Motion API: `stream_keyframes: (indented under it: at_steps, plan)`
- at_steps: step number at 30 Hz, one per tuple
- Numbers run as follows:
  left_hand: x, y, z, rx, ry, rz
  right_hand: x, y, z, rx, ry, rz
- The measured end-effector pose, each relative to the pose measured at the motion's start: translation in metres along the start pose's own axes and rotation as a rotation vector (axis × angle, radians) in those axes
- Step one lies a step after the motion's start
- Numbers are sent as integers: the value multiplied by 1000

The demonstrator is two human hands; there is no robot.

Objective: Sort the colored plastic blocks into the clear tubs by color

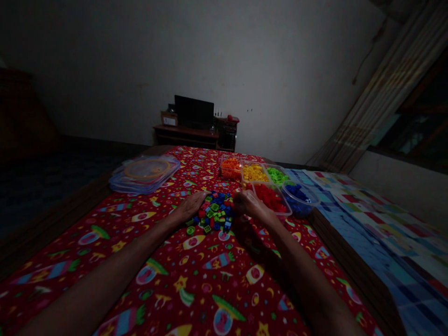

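Observation:
A loose pile of small toy building blocks (214, 212), mostly blue, green and red, lies on the red patterned cloth in front of me. Along the pile's left edge rests my left hand (192, 205), its fingers stretched toward the far side of the blocks. My right hand (250, 204) is at the right edge, fingers curled in and closed; whatever they may hold is hidden. Just beyond it stands a clear container of red blocks (269, 197). A round container of blue blocks (299, 193) is to its right.
Farther back are clear containers of orange blocks (231, 168), yellow blocks (255, 172) and green blocks (277, 176). Stacked clear lids (145, 175) lie at the left. The red cloth (206, 289) covers the surface. A checked blue cloth (371, 252) is at the right.

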State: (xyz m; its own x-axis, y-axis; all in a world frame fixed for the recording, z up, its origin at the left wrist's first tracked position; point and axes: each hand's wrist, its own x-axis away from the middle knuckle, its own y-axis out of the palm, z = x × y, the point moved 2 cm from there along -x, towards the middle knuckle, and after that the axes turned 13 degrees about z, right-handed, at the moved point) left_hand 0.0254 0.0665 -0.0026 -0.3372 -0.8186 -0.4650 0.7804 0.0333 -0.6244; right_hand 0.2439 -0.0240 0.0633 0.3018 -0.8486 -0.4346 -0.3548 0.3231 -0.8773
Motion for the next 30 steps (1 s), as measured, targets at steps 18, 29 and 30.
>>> stream_keyframes:
  at_steps: [18,29,30]
  plan:
    - [0,-2,8,-36,-9,-22,-4,1,3,58,110,-138]
    - [1,-3,8,-29,-5,-10,6,9,12,99,86,110]
    - [1,-3,8,-26,-5,-9,7,12,11,97,80,70]
